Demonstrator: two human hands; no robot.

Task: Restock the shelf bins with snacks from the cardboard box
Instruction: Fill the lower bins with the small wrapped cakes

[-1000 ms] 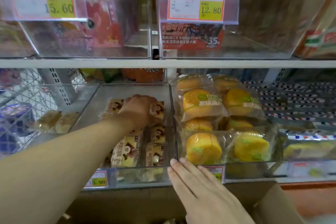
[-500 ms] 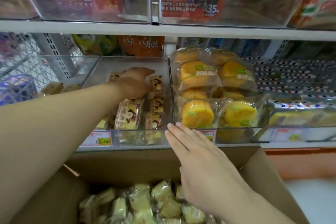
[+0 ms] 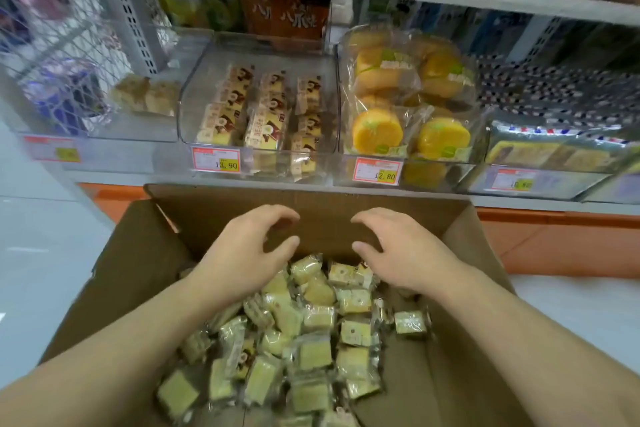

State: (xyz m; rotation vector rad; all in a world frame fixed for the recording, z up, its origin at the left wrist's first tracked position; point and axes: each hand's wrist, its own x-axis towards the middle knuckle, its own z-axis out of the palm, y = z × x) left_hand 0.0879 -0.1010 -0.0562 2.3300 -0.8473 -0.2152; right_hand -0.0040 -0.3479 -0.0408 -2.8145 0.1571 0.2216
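Cardboard box (image 3: 145, 274) sits open on floor below shelf, flaps up, approx half full of wrapped snack cakes (image 3: 298, 343) (loose pile, mostly left/centre). Shelf above: clear bin (image 3: 194, 90) w/ three rows of same small cakes, price tag 13.90 on front; next bin to the right holds round yellow cakes (image 3: 408, 107), tag 12.80. Left hand (image 3: 242, 253) and right hand (image 3: 405, 253) both over box's far end, above pile, fingers loosely curled, apart, holding nothing.

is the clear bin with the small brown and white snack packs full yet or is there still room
Still room. The clear bin holds three short rows of snack packs lying low, with bare space behind and above them, well under its walls.
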